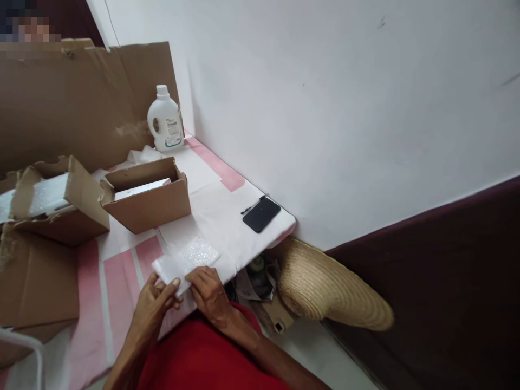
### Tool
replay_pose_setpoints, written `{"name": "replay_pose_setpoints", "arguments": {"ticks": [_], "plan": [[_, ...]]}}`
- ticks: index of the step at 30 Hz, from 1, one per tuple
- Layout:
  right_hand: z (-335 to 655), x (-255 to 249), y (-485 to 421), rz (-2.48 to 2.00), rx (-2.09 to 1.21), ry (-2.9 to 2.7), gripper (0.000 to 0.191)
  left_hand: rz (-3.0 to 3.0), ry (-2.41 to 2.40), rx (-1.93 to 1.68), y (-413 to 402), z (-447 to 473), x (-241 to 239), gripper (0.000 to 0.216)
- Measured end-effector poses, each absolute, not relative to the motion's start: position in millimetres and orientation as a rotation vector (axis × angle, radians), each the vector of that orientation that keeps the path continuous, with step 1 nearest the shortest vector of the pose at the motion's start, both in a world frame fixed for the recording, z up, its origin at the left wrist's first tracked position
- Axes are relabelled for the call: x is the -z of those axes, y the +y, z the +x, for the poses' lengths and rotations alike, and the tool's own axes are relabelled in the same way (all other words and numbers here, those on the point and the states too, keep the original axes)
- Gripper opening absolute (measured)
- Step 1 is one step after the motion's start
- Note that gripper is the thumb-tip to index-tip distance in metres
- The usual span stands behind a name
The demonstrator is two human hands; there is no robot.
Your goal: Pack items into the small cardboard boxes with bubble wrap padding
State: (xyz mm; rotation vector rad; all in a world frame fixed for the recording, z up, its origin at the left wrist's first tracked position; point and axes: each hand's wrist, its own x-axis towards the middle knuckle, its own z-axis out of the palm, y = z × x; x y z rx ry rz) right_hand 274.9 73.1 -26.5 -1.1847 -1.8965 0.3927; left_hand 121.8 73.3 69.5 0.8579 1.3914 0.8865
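Observation:
Both my hands rest at the near edge of a table covered in white and pink cloth. A sheet of clear bubble wrap lies folded there around something white. My left hand pinches its near left corner with thumb and fingers. My right hand presses fingers down on its near right edge. My red clothing shows below the hands.
An open cardboard box with a white item inside stands behind the wrap. A torn box with white foam sits to the left. A white plastic bottle stands by the wall, a black phone lies right, a straw hat below.

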Motion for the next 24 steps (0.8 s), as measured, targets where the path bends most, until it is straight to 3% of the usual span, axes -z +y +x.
{"name": "replay_pose_setpoints", "arguments": {"ticks": [9,15,20,24], "plan": [[277.9,14.5,77.5,-1.361,-0.761,-1.436,0.009,1.853,1.457,-0.991,112.7,148.4,-42.8,0.032],[277.3,17.0,73.7,-1.385,-0.613,-1.436,0.016,2.221,1.330,-0.797,106.6,143.5,-9.2,0.050],[290.5,12.7,72.0,-1.373,-0.686,-1.387,0.023,2.497,1.113,-0.574,105.9,139.7,9.3,0.065],[306.6,1.0,66.5,-1.411,-0.653,-1.420,0.019,2.643,1.132,-0.457,106.8,141.6,14.5,0.070]]}}
